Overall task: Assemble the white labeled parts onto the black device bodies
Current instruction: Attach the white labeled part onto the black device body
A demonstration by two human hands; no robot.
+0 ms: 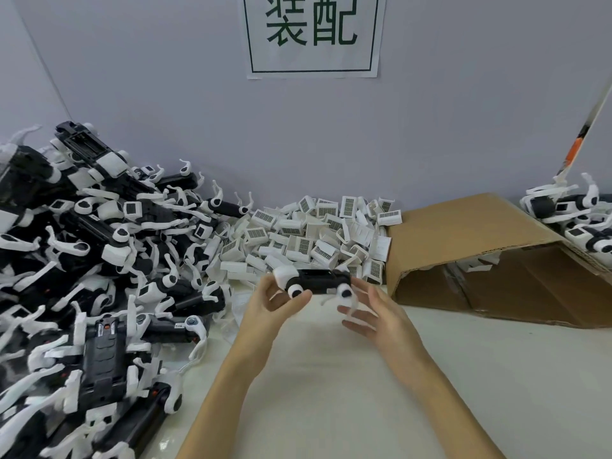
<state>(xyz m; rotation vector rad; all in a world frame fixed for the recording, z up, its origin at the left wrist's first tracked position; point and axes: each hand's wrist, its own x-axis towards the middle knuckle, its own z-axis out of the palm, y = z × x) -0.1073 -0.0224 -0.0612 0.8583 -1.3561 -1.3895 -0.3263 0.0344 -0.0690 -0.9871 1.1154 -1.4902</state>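
A black device body (316,280) (white part already at its left end) is held above the table (331,392), centre. It is gripped by the left hand (275,301), thumb curled on top. Right hand (374,314) is kept open, fingers straight, beside its right end. Loose white labeled parts (314,236) are piled just beyond; device bodies heap (92,260) at left, cardboard box (480,256) at right.

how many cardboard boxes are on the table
1: the box lies on its side at the right, open end toward the camera, beside the white parts. Others could be out of view.
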